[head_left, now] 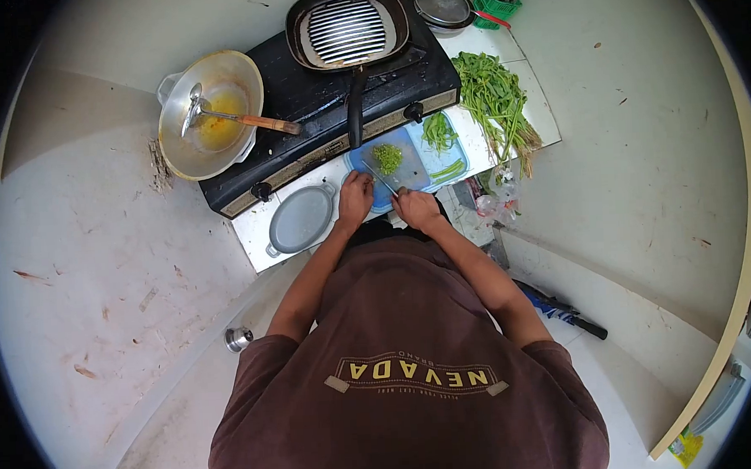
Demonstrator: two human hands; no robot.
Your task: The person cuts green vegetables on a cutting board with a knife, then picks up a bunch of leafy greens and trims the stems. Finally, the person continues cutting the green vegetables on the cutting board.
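My right hand point(416, 209) is closed around the handle of a knife point(380, 176), whose thin blade slants up and left across a blue tray-like board point(413, 176). Just beyond the blade lies a small heap of chopped greens point(386, 158). Curled at the board's left edge, my left hand point(356, 195) has its fingers together near the blade; whatever they hold is too small to make out. Cut leaves point(439, 132) and a few green stems point(448, 171) lie on the board's right part.
A black stove point(329, 123) carries a large pot point(172, 130) with a ladle point(257, 122) and a grill pan point(300, 45). Left of the board is a grey oval dish point(300, 219). Leafy greens point(493, 95) lie at right, above plastic packaging point(498, 200).
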